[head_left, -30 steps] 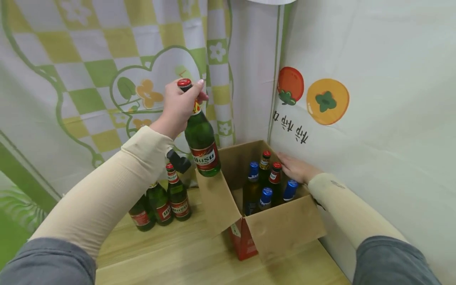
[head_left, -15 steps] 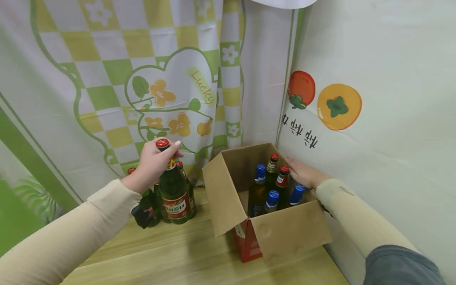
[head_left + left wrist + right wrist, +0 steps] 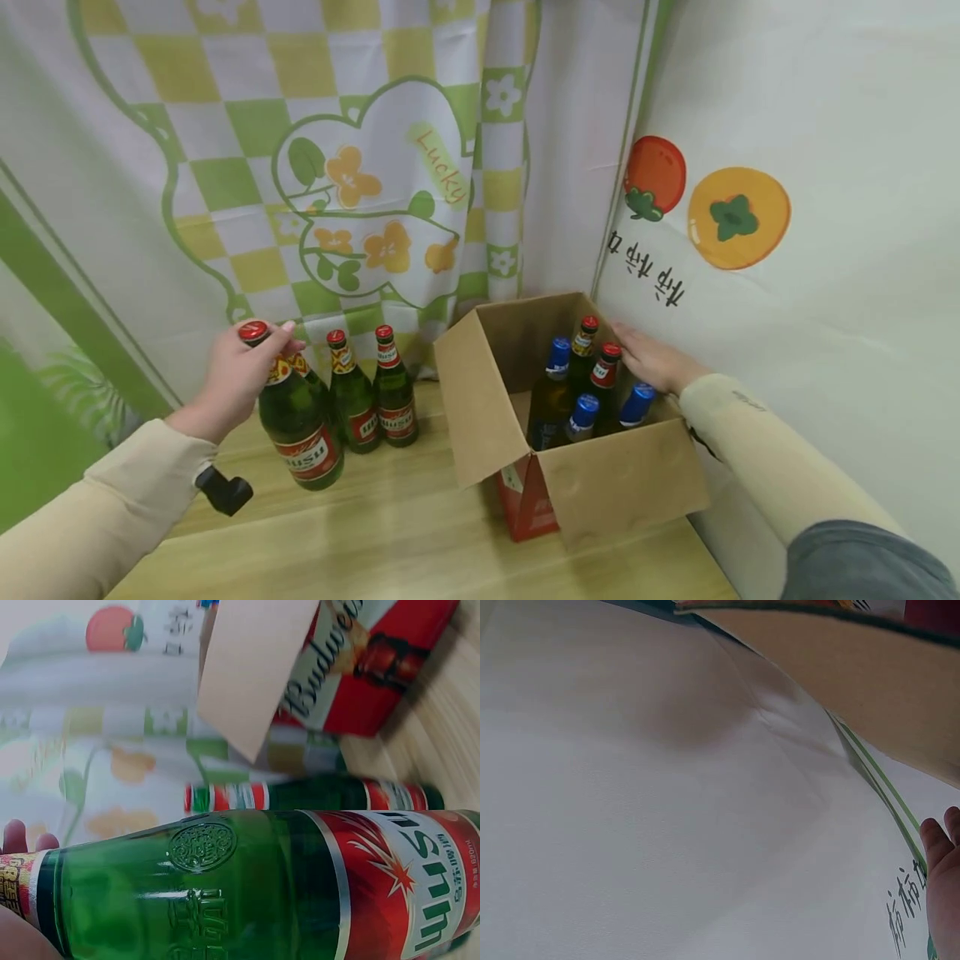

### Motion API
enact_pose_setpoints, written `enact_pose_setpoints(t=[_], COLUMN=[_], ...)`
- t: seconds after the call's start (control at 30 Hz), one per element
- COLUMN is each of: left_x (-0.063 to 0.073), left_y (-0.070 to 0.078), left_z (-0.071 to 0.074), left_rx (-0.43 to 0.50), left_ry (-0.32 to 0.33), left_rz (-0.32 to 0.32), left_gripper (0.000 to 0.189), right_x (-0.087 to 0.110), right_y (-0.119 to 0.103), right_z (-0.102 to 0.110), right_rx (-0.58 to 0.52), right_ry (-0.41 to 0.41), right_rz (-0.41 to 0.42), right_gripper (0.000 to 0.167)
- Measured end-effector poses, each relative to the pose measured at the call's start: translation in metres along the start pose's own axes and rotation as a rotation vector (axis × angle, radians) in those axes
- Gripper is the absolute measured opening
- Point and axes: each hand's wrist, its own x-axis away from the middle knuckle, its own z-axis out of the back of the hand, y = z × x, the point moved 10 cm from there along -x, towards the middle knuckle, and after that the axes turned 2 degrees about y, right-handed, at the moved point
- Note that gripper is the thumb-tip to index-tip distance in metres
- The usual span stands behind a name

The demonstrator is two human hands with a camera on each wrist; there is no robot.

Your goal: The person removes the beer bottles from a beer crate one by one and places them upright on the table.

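My left hand grips a green beer bottle by its neck, just below the red cap. In the left wrist view this bottle fills the lower half, its red label showing. Behind it a similar bottle is mostly hidden. Two more green bottles, a middle one and a right one, stand upright alongside. My right hand lies with extended fingers along the right rim of an open cardboard box. Inside stand several bottles, among them a blue-capped one and a red-capped one.
The box's left and front flaps hang outward over the wooden table. Red printing with Budweiser lettering covers its side. A checkered curtain hangs behind, and a white wall covering borders the right side.
The left hand has carried the bottle from above the box's left flap down and left to the standing bottles. The right hand stays at the box rim. The head view shifts slightly.
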Motion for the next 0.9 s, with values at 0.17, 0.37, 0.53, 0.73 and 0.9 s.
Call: enact_pose_setpoints(t=[0.17,0.37,0.53,0.73,0.9], left_x=[-0.001,-0.004,-0.012,-0.023,-0.026], left_y=[-0.019,-0.055,-0.088,-0.117,-0.146], left_z=[0.029,0.063,0.082,0.094,0.098], left_rx=[0.018,-0.01,-0.061,0.017,0.145], left_ry=[0.045,0.114,0.184,0.275,0.335], left_rz=[0.032,0.121,0.213,0.268,0.312], left_gripper=[0.028,0.028,0.029,0.025,0.028], right_x=[0.0,-0.001,0.001,0.002,0.0], right_y=[0.001,-0.002,-0.003,-0.002,-0.004], right_z=[0.003,0.003,0.005,0.007,0.005], right_rx=[-0.003,-0.002,-0.006,0.004,0.005], right_ry=[0.002,-0.005,-0.006,0.01,0.014], right_rz=[0.004,0.006,0.002,0.007,0.005], right_gripper=[0.056,0.056,0.056,0.055,0.055])
